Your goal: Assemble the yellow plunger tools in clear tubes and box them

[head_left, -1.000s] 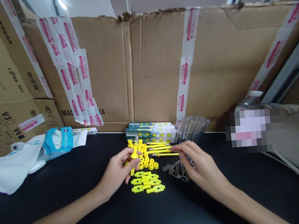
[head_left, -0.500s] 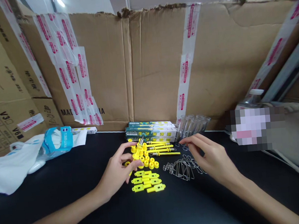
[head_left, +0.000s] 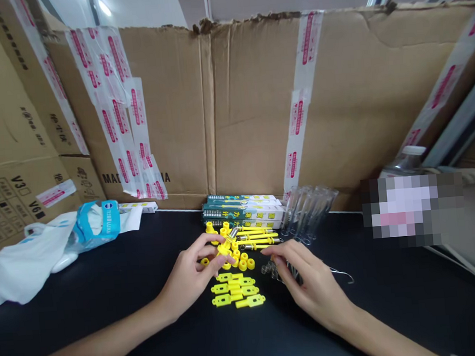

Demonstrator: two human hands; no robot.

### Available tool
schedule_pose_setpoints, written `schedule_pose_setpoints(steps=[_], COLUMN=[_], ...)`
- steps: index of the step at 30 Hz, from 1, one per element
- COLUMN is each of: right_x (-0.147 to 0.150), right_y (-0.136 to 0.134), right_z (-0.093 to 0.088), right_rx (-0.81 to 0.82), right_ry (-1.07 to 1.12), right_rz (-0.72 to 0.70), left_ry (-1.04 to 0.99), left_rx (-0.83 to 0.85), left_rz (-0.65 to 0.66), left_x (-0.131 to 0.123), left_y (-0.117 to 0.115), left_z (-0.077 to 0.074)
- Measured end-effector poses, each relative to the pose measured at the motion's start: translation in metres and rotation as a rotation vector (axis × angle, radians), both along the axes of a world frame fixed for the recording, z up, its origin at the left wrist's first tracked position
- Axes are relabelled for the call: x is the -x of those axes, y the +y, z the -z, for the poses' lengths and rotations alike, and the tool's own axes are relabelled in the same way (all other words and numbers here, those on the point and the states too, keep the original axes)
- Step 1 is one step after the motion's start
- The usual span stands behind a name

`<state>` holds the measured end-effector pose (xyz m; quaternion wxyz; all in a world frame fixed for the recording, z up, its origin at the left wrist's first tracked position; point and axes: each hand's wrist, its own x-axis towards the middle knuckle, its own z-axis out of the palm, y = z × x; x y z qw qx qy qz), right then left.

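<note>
**Yellow plastic parts (head_left: pixel 240 263) under the left hand (head_left: pixel 190 277), bent steel wire (head_left: pixel 272 271) under the right hand (head_left: pixel 311 284)**

A yellow rod with a metal tip (head_left: pixel 225 247) pinched between left thumb and curled fingers, the tip angled up and away from the body. Right fingers close together and curved down over the bent steel wire, touching it or just above it; any actual hold on it impossible to tell from this view. Off to the right of that hand, a thin wire hook (head_left: pixel 344 275) lying separate on the tabletop.

Around the left hand, short yellow collars (head_left: pixel 250 263) in a loose cluster. Just beyond them, a row of long yellow metal-tipped pins (head_left: pixel 258 235), side by side. Nearer the body, flat yellow tabs with holes (head_left: pixel 234 290) in a small heap.

Behind all this, against the cardboard wall (head_left: pixel 248 106) with its pink-printed tape (head_left: pixel 298 107), stacked green-and-white boxes (head_left: pixel 242 208) and clear plastic sleeves (head_left: pixel 310 213). Further left on the black tabletop (head_left: pixel 110 336), a white plastic bag (head_left: pixel 26 266) and a blue-and-white packet (head_left: pixel 97 224). At far right, a plastic bottle (head_left: pixel 408 156), partly hidden behind a blurred patch.
</note>
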<state>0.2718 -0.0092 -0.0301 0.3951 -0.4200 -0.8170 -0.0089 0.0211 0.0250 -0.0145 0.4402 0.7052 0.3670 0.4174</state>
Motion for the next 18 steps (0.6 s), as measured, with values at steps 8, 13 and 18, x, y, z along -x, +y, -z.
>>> schedule_pose_setpoints(steps=[8,13,18], right_x=[-0.005,-0.003,0.005], right_y=[0.002,-0.004,-0.008], right_z=[-0.002,-0.002,-0.003], right_rx=[0.034,0.065,0.031], right_ry=[0.019,0.005,0.003], right_rz=[-0.024,-0.132,-0.253], left_ry=[0.065,0.244,0.297], left_rx=[-0.079,-0.257,-0.437], left_rz=[0.03,0.081,0.148], left_x=[0.001,0.001,0.002], left_y=[-0.003,-0.01,-0.013], left_z=[0.0,0.001,0.005])
